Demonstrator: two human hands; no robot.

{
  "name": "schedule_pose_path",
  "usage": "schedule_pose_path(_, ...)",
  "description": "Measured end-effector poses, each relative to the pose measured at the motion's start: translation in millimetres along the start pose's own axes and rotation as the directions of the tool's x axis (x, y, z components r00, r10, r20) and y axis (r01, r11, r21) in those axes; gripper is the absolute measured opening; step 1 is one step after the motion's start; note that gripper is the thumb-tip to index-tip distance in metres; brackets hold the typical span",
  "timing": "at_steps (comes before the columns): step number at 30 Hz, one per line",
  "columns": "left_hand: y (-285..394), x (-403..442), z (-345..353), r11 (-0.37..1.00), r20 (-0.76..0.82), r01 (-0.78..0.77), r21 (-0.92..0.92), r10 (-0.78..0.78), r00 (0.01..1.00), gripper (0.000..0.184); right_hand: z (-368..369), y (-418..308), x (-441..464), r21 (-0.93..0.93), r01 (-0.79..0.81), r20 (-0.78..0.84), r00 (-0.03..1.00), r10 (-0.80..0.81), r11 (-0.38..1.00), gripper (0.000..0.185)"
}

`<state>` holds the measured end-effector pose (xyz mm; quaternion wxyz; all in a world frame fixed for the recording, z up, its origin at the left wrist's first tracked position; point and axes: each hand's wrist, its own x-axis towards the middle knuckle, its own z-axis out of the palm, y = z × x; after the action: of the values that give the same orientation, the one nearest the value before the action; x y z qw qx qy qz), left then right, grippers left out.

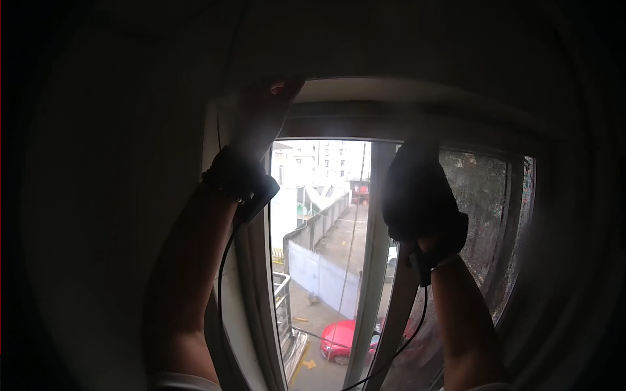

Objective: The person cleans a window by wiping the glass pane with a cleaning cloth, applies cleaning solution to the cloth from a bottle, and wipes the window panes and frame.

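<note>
My left hand [264, 117] is raised to the upper left corner of the window recess, its fingers up at the top edge in deep shadow. One fingertip catches some light, and nothing shows held in that hand. A dark, fuzzy-edged cloth [420, 186], or possibly a mitt, covers my right hand and hides its fingers. It is up against the upper part of the window [381, 260], in front of the middle frame. Both wrists wear dark bands with a small black device and a cable.
Black cables [222, 280] hang from both wrists. Dark wall [117, 195] surrounds the recess. The right pane [479, 215] looks dark and speckled. Outside, below, are a red car [337, 340], a metal railing [282, 303], a pale barrier [323, 277] and buildings.
</note>
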<state>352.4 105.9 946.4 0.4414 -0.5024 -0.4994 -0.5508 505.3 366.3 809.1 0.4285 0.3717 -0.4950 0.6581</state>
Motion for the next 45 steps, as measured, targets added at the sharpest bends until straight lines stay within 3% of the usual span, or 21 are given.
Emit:
schedule_pose_path(2, 19.8, 11.1, 20.0, 0.988, 0.029, 0.018, 0.152, -0.023, 0.999, 0.045, -4.3, 1.3, 1.4, 0.042, 0.02, -0.004, 1.0, -0.02, 0.999, 0.047)
schedule_pose_path(4, 3.1, 28.4, 40.9, 0.966, -0.005, -0.097, 0.241, 0.101, 0.995, 0.049, -7.7, 3.5, 0.4, 0.055, 0.052, -0.007, 0.999, -0.051, 0.997, 0.048)
schedule_pose_path(5, 1.9, 33.0, 46.8, 0.946, -0.019, -0.152, 0.286, 0.164, 0.986, 0.052, -10.1, 7.2, 2.7, -0.152, 0.1, -0.022, 0.994, -0.104, 0.983, 0.049)
schedule_pose_path(7, 2.7, 40.4, 52.0, 0.961, 0.055, -0.115, 0.253, 0.104, 0.993, 0.044, -12.6, 11.2, 4.5, -0.466, 0.167, -0.018, 0.98, -0.198, 0.869, 0.049)
schedule_pose_path(8, 4.8, 43.2, 53.7, 0.967, 0.094, -0.095, 0.237, 0.074, 0.993, 0.041, -13.2, 10.0, 2.9, -0.498, 0.173, -0.011, 0.979, -0.205, 0.85, 0.049)
schedule_pose_path(11, 3.6, 49.5, 51.1, 0.921, 0.117, -0.316, 0.229, 0.296, 0.948, 0.028, -13.7, 8.4, -1.5, -0.561, 0.183, 0.009, 0.977, -0.215, 0.808, 0.049)
schedule_pose_path(14, 0.2, 28.9, 45.8, 1.0, 0.222, 0.025, -0.011, -0.022, 0.975, 0.018, -15.7, 5.3, -3.6, -0.622, 0.187, 0.018, 0.974, -0.225, 0.76, 0.048)
schedule_pose_path(16, 13.8, -41.0, 43.1, 0.994, 0.228, 0.053, -0.093, -0.03, 0.973, 0.014, -15.1, 1.2, -5.4, -0.666, 0.186, 0.018, 0.972, -0.234, 0.722, 0.048)
schedule_pose_path(17, 10.2, -68.7, 43.7, 0.981, 0.361, 0.125, 0.146, -0.171, 0.917, 0.014, -15.8, 1.0, -3.0, -0.695, 0.188, 0.027, 0.971, -0.237, 0.694, 0.048)
schedule_pose_path(18, 5.5, -115.6, 45.2, 0.97, 0.384, -0.072, 0.232, -0.024, 0.923, 0.012, -15.6, 0.1, -3.2, -0.715, 0.19, 0.03, 0.97, -0.242, 0.673, 0.048)
schedule_pose_path(19, -16.6, -166.6, 51.0, 0.963, 0.446, -0.129, 0.235, 0.011, 0.895, 0.01, -15.5, -0.7, -3.6, -0.735, 0.19, 0.032, 0.969, -0.247, 0.651, 0.047)
schedule_pose_path(21, -36.2, -281.8, 60.4, 0.96, 0.597, -0.155, 0.234, -0.016, 0.802, 0.009, -15.0, -1.8, -5.9, -0.772, 0.193, 0.04, 0.966, -0.257, 0.606, 0.047)
schedule_pose_path(22, -45.8, -347.6, 66.5, 0.978, 0.659, 0.02, 0.205, -0.154, 0.736, 0.008, -14.2, -2.5, -5.0, -0.792, 0.196, 0.047, 0.964, -0.262, 0.579, 0.047)
schedule_pose_path(23, -44.6, -406.3, 68.3, 0.983, 0.682, -0.001, 0.183, -0.127, 0.721, 0.008, -13.4, -1.8, -4.3, -0.815, 0.197, 0.055, 0.963, -0.265, 0.545, 0.047)
schedule_pose_path(26, -31.6, -575.8, 82.5, 0.98, 0.844, 0.113, 0.166, -0.201, 0.497, 0.018, -9.4, -2.0, -4.8, -0.864, 0.196, 0.072, 0.96, -0.271, 0.463, 0.046)
schedule_pose_path(27, -22.3, -610.0, 84.9, 0.974, 0.955, 0.002, 0.227, -0.223, 0.194, 0.02, -8.4, -0.2, -5.5, -0.884, 0.195, 0.08, 0.958, -0.274, 0.425, 0.046)
schedule_pose_path(29, 1.2, -665.1, 74.5, 0.967, 0.983, 0.183, 0.177, -0.181, 0.006, 0.049, -6.8, -1.6, -3.4, -0.91, 0.198, 0.094, 0.954, -0.284, 0.365, 0.046)
schedule_pose_path(30, 10.2, -679.9, 70.4, 0.964, 0.987, 0.213, 0.158, -0.156, -0.027, 0.05, -7.0, -1.2, -2.3, -0.919, 0.197, 0.098, 0.953, -0.285, 0.342, 0.046)
schedule_pose_path(39, 23.5, -658.7, 50.9, 0.99, 0.995, -0.1, 0.097, -0.093, 0.04, 0.057, -0.5, 3.9, 0.5, -0.954, 0.203, 0.14, 0.951, -0.275, 0.219, 0.045)
schedule_pose_path(43, -6.2, -595.4, 48.1, 0.995, 0.994, 0.013, 0.1, -0.101, 0.043, 0.056, 1.0, 7.2, 4.0, -0.96, 0.212, 0.157, 0.947, -0.279, 0.182, 0.044)
schedule_pose_path(45, -34.0, -536.9, 40.7, 0.971, 0.955, -0.204, 0.127, -0.064, 0.29, 0.055, 3.4, 8.2, 5.7, -0.961, 0.215, 0.161, 0.947, -0.279, 0.173, 0.044)
